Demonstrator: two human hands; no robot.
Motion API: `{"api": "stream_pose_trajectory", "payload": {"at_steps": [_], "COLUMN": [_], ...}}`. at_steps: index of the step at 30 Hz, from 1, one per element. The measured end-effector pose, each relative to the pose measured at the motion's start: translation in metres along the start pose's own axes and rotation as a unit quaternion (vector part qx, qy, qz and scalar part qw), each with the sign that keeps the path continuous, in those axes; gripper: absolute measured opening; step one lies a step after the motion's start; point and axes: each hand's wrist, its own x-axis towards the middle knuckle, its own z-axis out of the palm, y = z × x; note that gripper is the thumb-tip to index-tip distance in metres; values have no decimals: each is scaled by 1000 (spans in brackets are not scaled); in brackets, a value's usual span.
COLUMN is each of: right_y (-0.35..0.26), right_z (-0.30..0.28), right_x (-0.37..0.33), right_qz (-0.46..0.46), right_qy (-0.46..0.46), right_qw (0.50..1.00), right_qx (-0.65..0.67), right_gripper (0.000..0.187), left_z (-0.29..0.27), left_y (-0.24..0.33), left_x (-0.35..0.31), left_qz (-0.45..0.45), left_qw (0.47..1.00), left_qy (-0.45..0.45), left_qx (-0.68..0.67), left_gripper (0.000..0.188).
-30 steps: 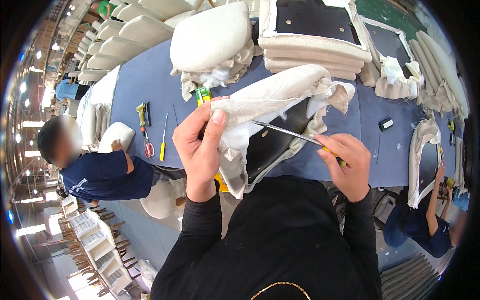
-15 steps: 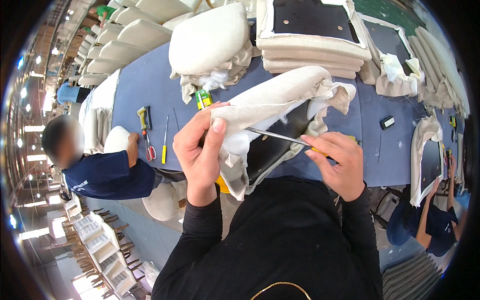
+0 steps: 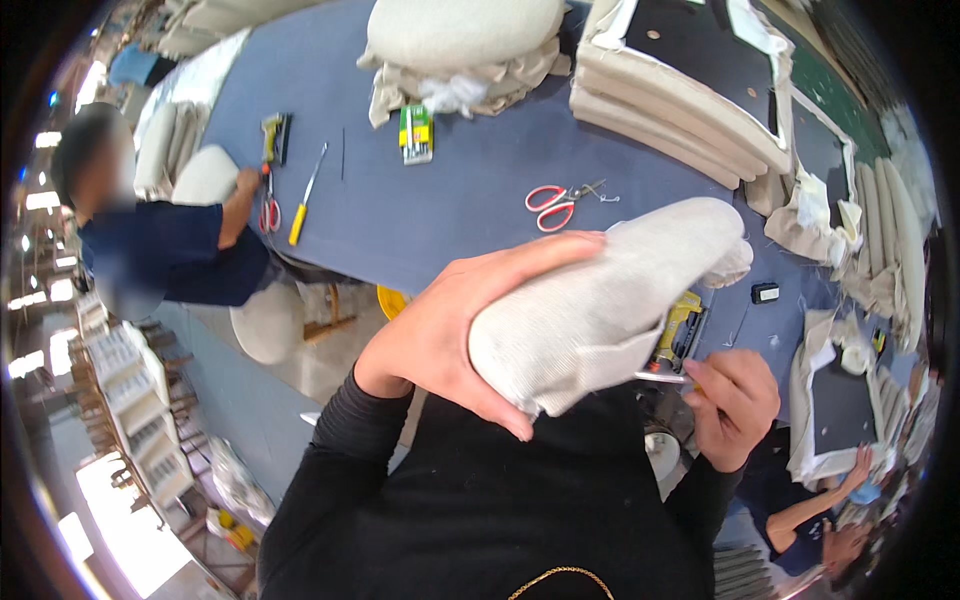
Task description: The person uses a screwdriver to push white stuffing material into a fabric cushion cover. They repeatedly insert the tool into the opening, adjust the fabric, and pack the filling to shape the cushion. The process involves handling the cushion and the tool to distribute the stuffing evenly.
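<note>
My left hand [image 3: 430, 325] is wrapped round the rounded end of a beige fabric-covered chair pad [image 3: 610, 290], its thumb and fingers spread over the cloth. The pad's fabric side faces up, so its underside is hidden. My right hand [image 3: 735, 400] is closed on a screwdriver; its metal shaft [image 3: 662, 377] runs to the pad's near edge, and the tip is out of sight. Just beyond the shaft, a yellow and black staple gun [image 3: 682, 328] lies at the table's edge. Scissors [image 3: 557, 203] with red and white handles rest on the table beyond the pad.
On the blue-grey table [image 3: 430, 210] are a green and yellow box [image 3: 416, 135], another screwdriver [image 3: 305, 203] and a second staple gun [image 3: 275, 138]. Stacked pads [image 3: 680, 110] stand at the back. One co-worker [image 3: 165, 250] is at the left, another [image 3: 800, 520] at the lower right.
The pad has turned from showing its dark underside and white filling to fabric side up, and moved right and nearer. The screwdriver has moved lower with my right hand. Scissors have come into view.
</note>
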Motion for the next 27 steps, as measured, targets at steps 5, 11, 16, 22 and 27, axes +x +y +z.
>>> {"api": "stream_pose_trajectory", "payload": {"at_steps": [5, 11, 16, 22, 27], "right_y": [-8, -24, -32, -8, -14], "right_z": [1, -15, -26, -29, -23], "right_x": [-5, 8, 14, 12, 15], "right_qz": [-12, -7, 5, 38, 39], "right_qy": [14, -16, -36, -47, -41], "right_qw": [1000, 999, 998, 998, 998], "right_qx": [10, -35, -49, 11, 24], "right_gripper": [36, 37, 35, 34, 34], "left_z": [12, 18, 23, 18, 19], "left_y": [5, 3, 6, 2, 4], "left_x": [-5, -3, 1, 4, 8], "left_qz": [-2, 16, 9, 17, 12], "left_qw": [999, 998, 998, 999, 999], "left_qy": [6, 29, 37, 35, 42], "left_qx": [47, 43, 44, 36, 29], "left_gripper": [122, 115, 111, 101, 103]}}
